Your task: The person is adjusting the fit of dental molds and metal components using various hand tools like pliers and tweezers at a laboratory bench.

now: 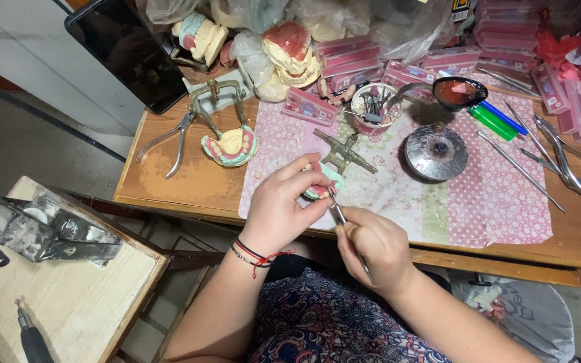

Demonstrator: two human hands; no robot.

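Observation:
My left hand (280,208) grips a small denture model (322,188), pink and pale green, fixed to a brass articulator (343,153) at the front of the wooden table (189,181). Red and black cords ring that wrist. My right hand (370,245) pinches a thin metal carving tool (339,215), its tip touching the model's near side. Both hands sit over the pink patterned cloth (499,202).
A second denture cast on an articulator (228,144) and pliers (173,138) lie left. A metal burner lid (436,152), a dark wax bowl (458,92), green lighters (492,122), metal instruments (559,158) and pink tooth boxes (371,60) fill the right and back. A plaster-stained side table (62,289) stands at the left.

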